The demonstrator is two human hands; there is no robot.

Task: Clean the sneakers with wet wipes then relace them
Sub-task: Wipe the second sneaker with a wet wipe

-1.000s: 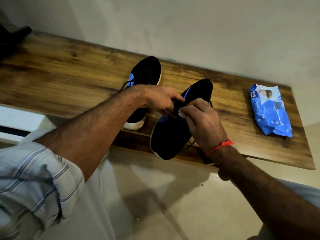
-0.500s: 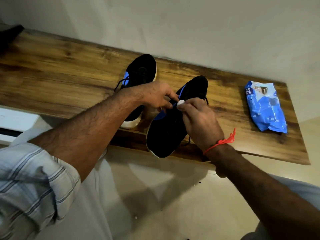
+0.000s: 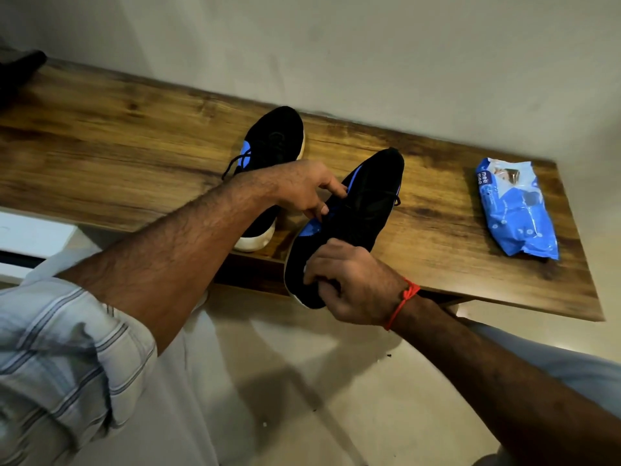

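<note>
Two black sneakers with blue tongues lie on a wooden shelf [image 3: 100, 156]. The far sneaker [image 3: 275, 142] rests flat, laces loose. The near sneaker [image 3: 363, 210] juts over the shelf's front edge. My left hand [image 3: 302, 190] pinches the near sneaker at its blue tongue. My right hand [image 3: 349, 280] holds a small white wet wipe [image 3: 306, 268], mostly hidden in the fingers, pressed against the sneaker's heel side.
A blue wet wipe pack [image 3: 514, 206] lies on the shelf's right end. A dark object [image 3: 20, 68] sits at the far left. The wall runs right behind the shelf. Pale floor [image 3: 302, 381] lies below.
My right hand has slid with the wipe from the tongue area down toward the near sneaker's heel. My left hand stays at the tongue.
</note>
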